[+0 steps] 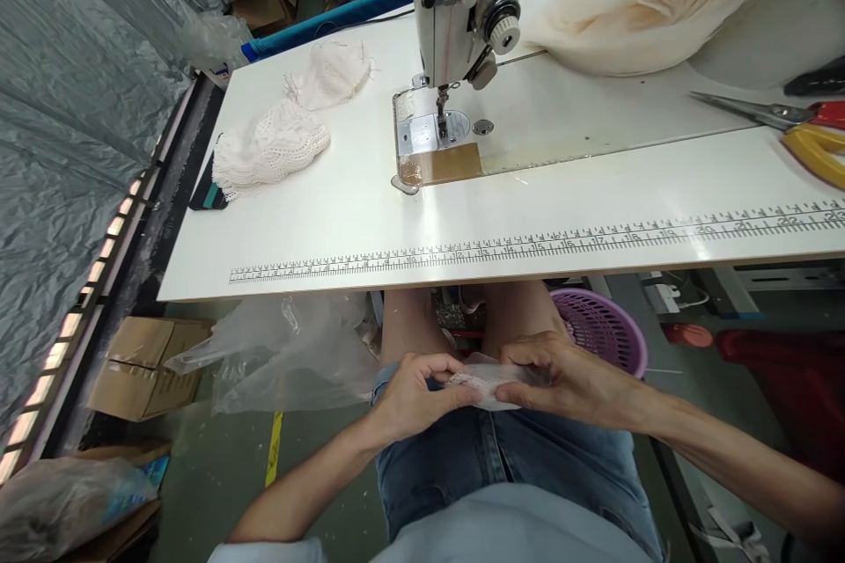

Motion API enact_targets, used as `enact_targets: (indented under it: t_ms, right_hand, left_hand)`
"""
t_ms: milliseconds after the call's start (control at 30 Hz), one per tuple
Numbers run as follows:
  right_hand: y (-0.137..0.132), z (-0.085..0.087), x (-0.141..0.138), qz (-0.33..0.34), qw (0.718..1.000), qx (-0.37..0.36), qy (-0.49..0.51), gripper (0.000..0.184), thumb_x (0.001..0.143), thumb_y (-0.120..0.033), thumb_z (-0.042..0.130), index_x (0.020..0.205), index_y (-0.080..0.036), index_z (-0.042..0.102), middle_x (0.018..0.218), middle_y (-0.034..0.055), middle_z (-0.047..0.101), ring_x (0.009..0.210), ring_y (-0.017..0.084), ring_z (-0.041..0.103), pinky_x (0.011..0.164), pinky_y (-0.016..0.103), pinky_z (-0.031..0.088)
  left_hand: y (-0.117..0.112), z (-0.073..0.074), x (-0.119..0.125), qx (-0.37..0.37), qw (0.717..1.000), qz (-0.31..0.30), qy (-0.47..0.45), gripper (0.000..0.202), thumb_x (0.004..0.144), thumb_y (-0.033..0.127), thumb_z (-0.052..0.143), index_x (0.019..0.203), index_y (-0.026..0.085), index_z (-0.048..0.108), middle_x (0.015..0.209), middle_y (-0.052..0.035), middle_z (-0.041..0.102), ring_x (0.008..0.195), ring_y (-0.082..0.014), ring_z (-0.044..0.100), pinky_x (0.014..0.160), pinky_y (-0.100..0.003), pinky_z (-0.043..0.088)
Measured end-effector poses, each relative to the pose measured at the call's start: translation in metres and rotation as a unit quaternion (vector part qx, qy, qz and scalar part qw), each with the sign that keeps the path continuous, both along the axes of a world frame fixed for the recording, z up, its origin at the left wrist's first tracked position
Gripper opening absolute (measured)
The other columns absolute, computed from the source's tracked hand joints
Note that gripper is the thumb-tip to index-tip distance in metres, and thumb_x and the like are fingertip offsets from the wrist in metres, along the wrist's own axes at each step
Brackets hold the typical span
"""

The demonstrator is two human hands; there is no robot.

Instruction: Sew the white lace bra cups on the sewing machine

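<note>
Over my lap, a small piece of sheer white lace fabric is stretched between my two hands. My left hand pinches its left end between thumb and fingers. On the other end, my right hand has its thumb and fingers closed, and part of the cloth shows behind them. Above the hands stands a sewing machine with its needle and presser foot over the metal plate. White lace pieces lie in a pile left of the machine, beside another pale fabric piece.
Scissors with red and yellow handles lie at the right of the table, whose front edge carries a printed ruler. Cream fabric is bundled behind. Below are a purple basket, clear plastic bags and a cardboard box.
</note>
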State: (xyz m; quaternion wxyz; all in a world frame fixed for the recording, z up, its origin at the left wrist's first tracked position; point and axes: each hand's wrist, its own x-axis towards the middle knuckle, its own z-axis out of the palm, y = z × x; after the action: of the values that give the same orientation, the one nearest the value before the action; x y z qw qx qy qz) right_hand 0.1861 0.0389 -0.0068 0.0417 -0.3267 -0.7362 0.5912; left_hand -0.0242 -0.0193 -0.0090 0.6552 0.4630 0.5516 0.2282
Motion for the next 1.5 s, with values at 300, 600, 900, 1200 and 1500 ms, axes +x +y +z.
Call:
enact_targets:
  t_ms: [300, 600, 900, 1200, 1500]
  right_hand:
    - [-0.001, -0.002, 0.002, 0.006, 0.999, -0.03, 0.031, 0.038, 0.086, -0.047, 0.052, 0.063, -0.018, 0.044, 0.059, -0.0049, 0.037, 0.053, 0.009, 0.033, 0.048, 0.023, 0.021]
    - [-0.001, 0.0, -0.003, 0.011, 0.992, -0.102, 0.067, 0.034, 0.085, -0.048, 0.053, 0.081, -0.016, 0.063, 0.07, -0.0009, 0.053, 0.061, 0.011, 0.045, 0.054, 0.023, 0.031]
    - [-0.001, -0.002, -0.005, -0.024, 0.981, -0.179, 0.069, 0.034, 0.081, -0.047, 0.058, 0.072, -0.015, 0.058, 0.063, -0.0018, 0.05, 0.059, 0.01, 0.042, 0.052, 0.022, 0.03]
    - [-0.003, -0.006, 0.001, -0.038, 0.981, -0.183, 0.055, 0.032, 0.078, -0.047, 0.062, 0.071, -0.016, 0.059, 0.064, -0.0019, 0.051, 0.06, 0.011, 0.044, 0.054, 0.022, 0.032]
    - [0.0, -0.003, 0.004, 0.0, 0.979, -0.198, 0.047, 0.033, 0.079, -0.048, 0.061, 0.075, -0.016, 0.059, 0.069, 0.0, 0.054, 0.066, 0.014, 0.048, 0.059, 0.024, 0.035]
  left_hand:
    - [-0.002, -0.003, -0.005, -0.042, 0.997, 0.01, -0.071, 0.024, 0.074, 0.037, 0.07, 0.078, 0.014, 0.071, 0.071, -0.0014, 0.066, 0.067, -0.0102, 0.054, 0.064, -0.018, 0.039]
    - [-0.001, -0.004, -0.004, -0.047, 0.996, 0.013, -0.079, 0.025, 0.075, 0.038, 0.068, 0.076, 0.013, 0.071, 0.068, -0.0017, 0.064, 0.065, -0.0101, 0.053, 0.064, -0.019, 0.039]
    - [-0.001, 0.001, -0.01, -0.06, 0.996, 0.011, -0.061, 0.036, 0.062, 0.041, 0.078, 0.083, 0.013, 0.071, 0.075, -0.003, 0.067, 0.07, -0.0122, 0.055, 0.066, -0.02, 0.04]
    - [-0.001, -0.001, 0.001, -0.072, 0.994, 0.061, -0.062, 0.037, 0.061, 0.044, 0.078, 0.078, 0.012, 0.073, 0.071, -0.0037, 0.069, 0.063, -0.0116, 0.057, 0.062, -0.02, 0.041]
    - [0.0, 0.006, 0.003, -0.049, 0.996, 0.043, -0.063, 0.034, 0.07, 0.044, 0.071, 0.077, 0.012, 0.074, 0.068, -0.0051, 0.068, 0.062, -0.012, 0.056, 0.059, -0.02, 0.04]
